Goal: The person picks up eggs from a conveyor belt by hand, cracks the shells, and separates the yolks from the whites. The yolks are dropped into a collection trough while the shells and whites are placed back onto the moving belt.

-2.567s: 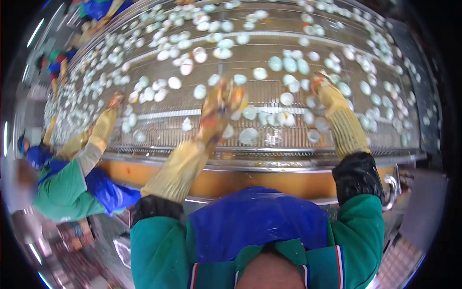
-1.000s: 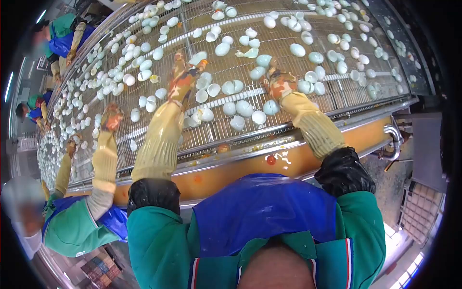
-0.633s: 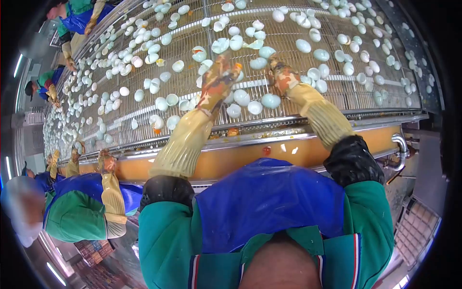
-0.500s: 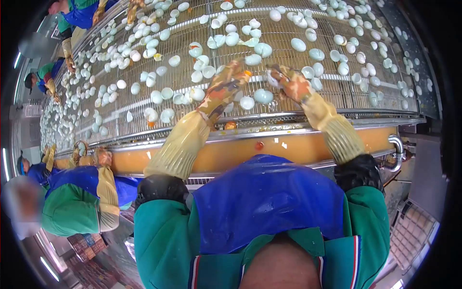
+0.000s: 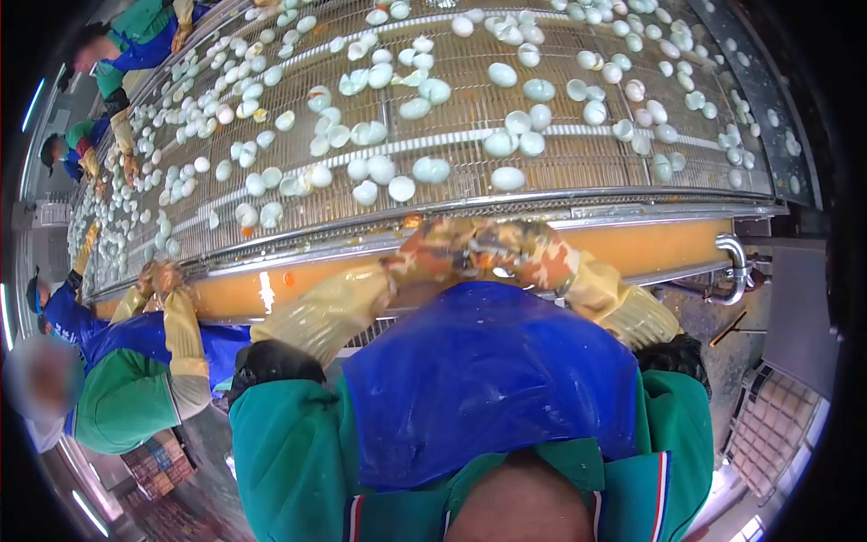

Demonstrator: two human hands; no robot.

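My left hand (image 5: 433, 248), in a camouflage-patterned glove with a cream cuff, is over the trough of orange liquid (image 5: 632, 250). Close against it, my right hand (image 5: 533, 248) wears the same kind of glove. Both hands have their fingers curled inward at the trough, in front of the blue apron (image 5: 492, 379). What lies between them, if anything, is too small to make out. Beyond the metal rail, a wire mesh conveyor (image 5: 578, 167) carries many pale eggs and broken shells. A whole-looking egg (image 5: 508, 178) lies near its front edge.
Several co-workers in green and blue stand at the left, one person's gloved hands (image 5: 161, 278) over the trough. A curved metal pipe (image 5: 739, 271) is at the trough's right end. Beside it, lower right, stands a wire-frame crate (image 5: 772, 425).
Both my hands have come back from over the conveyor to the trough and closer together. The eggs appear shifted left and up in the view.
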